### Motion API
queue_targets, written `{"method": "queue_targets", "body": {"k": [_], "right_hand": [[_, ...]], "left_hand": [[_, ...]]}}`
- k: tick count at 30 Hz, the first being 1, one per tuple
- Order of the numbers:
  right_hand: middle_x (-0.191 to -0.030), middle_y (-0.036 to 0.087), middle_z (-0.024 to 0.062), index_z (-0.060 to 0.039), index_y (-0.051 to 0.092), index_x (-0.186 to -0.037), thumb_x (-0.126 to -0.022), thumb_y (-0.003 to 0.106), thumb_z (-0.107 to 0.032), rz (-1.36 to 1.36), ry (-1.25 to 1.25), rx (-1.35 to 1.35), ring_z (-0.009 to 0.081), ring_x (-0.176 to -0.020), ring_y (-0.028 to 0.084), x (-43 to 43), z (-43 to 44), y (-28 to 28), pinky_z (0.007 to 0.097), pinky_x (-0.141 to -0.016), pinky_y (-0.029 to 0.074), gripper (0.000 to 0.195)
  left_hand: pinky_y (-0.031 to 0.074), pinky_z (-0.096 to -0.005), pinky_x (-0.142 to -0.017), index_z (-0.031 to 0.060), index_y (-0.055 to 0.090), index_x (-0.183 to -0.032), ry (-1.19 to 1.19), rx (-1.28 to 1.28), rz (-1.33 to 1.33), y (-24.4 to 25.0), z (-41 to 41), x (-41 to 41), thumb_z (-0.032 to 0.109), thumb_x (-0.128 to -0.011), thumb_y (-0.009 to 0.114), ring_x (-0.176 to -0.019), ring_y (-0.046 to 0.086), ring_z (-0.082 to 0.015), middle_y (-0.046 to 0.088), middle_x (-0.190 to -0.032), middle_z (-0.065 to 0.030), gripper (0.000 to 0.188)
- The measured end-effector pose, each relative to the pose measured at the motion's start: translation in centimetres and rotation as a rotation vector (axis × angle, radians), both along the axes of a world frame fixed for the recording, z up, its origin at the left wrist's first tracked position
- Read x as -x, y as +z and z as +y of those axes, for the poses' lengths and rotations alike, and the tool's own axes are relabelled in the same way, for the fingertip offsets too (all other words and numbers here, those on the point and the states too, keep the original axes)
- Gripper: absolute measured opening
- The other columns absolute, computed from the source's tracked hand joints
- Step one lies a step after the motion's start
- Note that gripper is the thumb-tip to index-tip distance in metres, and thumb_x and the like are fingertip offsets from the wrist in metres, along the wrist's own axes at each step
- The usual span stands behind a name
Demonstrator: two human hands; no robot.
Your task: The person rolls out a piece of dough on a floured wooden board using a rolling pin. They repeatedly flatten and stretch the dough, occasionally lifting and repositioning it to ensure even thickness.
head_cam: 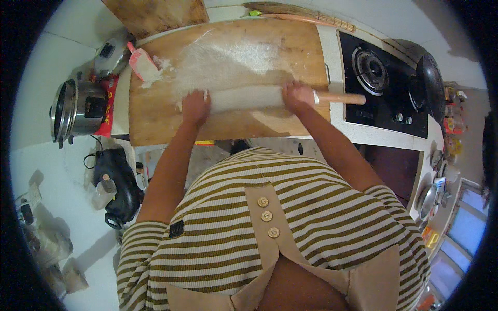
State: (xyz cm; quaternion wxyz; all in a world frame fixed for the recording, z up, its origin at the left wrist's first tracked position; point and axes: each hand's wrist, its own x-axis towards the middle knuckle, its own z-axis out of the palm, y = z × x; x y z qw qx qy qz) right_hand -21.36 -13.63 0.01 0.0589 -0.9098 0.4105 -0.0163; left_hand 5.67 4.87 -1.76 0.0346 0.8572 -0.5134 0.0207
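A roll of pale dough (pixel 246 98) lies across a wooden board (pixel 155 124), wrapped around a wooden rolling pin (pixel 344 98) whose bare end sticks out past the board on the right. My left hand (pixel 196 104) rests on the left end of the roll, fingers curled over it. At the roll's right end, my right hand (pixel 298 95) is curled over it, slightly blurred. A pink scoop with flour (pixel 142 63) sits at the board's back left, with loose flour around its mouth. Flour also dusts the board behind the roll.
Right of the board is a black gas hob (pixel 383 85) with a dark wok (pixel 430 85). A steel electric cooker (pixel 83 107) and a red bag (pixel 109 105) stand on the left. Behind the board lies a straw broom (pixel 307 15). A black appliance (pixel 118 182) is at lower left.
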Motion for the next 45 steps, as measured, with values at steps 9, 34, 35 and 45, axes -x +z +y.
{"method": "queue_targets", "body": {"k": [9,34,35,45], "right_hand": [[-0.085,0.063,0.0161,-0.0051,0.063,-0.087,-0.088,0.047,-0.027,-0.178,0.063,0.101,0.0322,-0.082,0.061,0.2,-1.5,0.0,0.0429,-0.073,0.049,0.028],[-0.084,0.064,0.0157,-0.0063,0.063,-0.078,-0.085,0.05,-0.024,-0.268,0.108,0.197,0.0325,-0.08,0.06,-0.5,-5.0,-3.8,0.0453,-0.071,0.048,0.023],[-0.083,0.064,0.0154,-0.0061,0.063,-0.078,-0.085,0.049,-0.024,-0.199,0.077,0.148,0.032,-0.08,0.061,-0.8,-5.1,-3.6,0.0451,-0.071,0.049,0.024],[-0.099,0.063,0.012,-0.0073,0.062,-0.099,-0.091,0.041,-0.035,0.039,0.006,0.081,0.0301,-0.093,0.06,2.2,0.8,-0.9,0.0433,-0.078,0.048,0.035]], "left_hand": [[0.044,-0.0491,-0.075,0.0054,0.062,-0.089,0.027,0.083,-0.004,2.0,-0.8,-0.3,0.033,-0.088,0.048,-0.084,0.059,-0.0352,0.06,-0.091,-0.0163,0.031],[0.045,-0.045,-0.074,0.0096,0.061,-0.082,-0.108,0.271,-0.029,-1.2,-3.2,-1.1,0.027,-0.08,0.055,-0.076,0.058,-0.0315,0.059,-0.084,-0.0092,0.019],[0.045,-0.0455,-0.074,0.0096,0.061,-0.081,-0.091,0.231,0.007,-1.0,-3.4,-1.2,0.028,-0.081,0.055,-0.076,0.058,-0.0319,0.059,-0.084,-0.0095,0.019],[0.045,-0.0492,-0.071,0.0061,0.06,-0.083,-0.093,0.075,0.026,0.5,2.1,3.2,0.028,-0.084,0.052,-0.077,0.058,-0.0345,0.058,-0.083,-0.0144,0.023]]}}
